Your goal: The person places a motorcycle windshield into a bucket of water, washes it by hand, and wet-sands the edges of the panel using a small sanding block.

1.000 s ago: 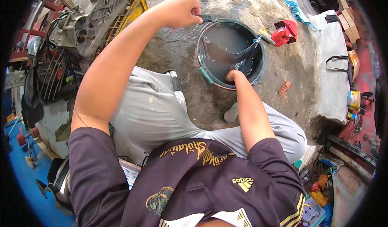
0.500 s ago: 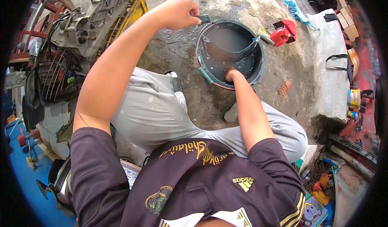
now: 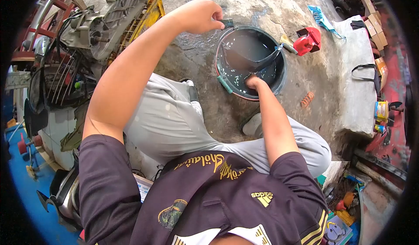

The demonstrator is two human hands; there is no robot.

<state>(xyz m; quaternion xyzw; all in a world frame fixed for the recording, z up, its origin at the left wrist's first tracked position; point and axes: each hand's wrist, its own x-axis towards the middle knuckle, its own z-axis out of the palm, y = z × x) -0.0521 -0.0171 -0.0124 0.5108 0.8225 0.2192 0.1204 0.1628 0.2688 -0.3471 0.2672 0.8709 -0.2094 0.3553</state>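
Note:
My left hand (image 3: 208, 17) is closed, fingers and thumb pinching a small dark block-like piece (image 3: 228, 23) just off the far left rim of a black bucket (image 3: 284, 70). Murky grey-brown water (image 3: 246, 49) stands in the bucket. A dark curved panel (image 3: 262, 62) dips into it, its upper edge reaching the right rim. My right hand (image 3: 252, 82) is inside the bucket at the near side, against the panel's lower face. Its fingers are hidden, so its grip does not show. White flecks float around it. A teal handle grip (image 3: 224, 84) hangs on the near left wall.
A red plastic part (image 3: 308, 41) and a blue cloth-like item (image 3: 321, 16) lie beyond the bucket. A copper-coloured coil spring (image 3: 307, 99) sits on the floor to its right. An engine casing (image 3: 94, 35) and yellow crate (image 3: 146, 16) stand left; a concrete ledge (image 3: 355, 83) runs along the right.
The view has shifted slightly. My right hand sits a little further into the bucket, and more white flecks show around it. My left hand keeps its pinch on the dark piece.

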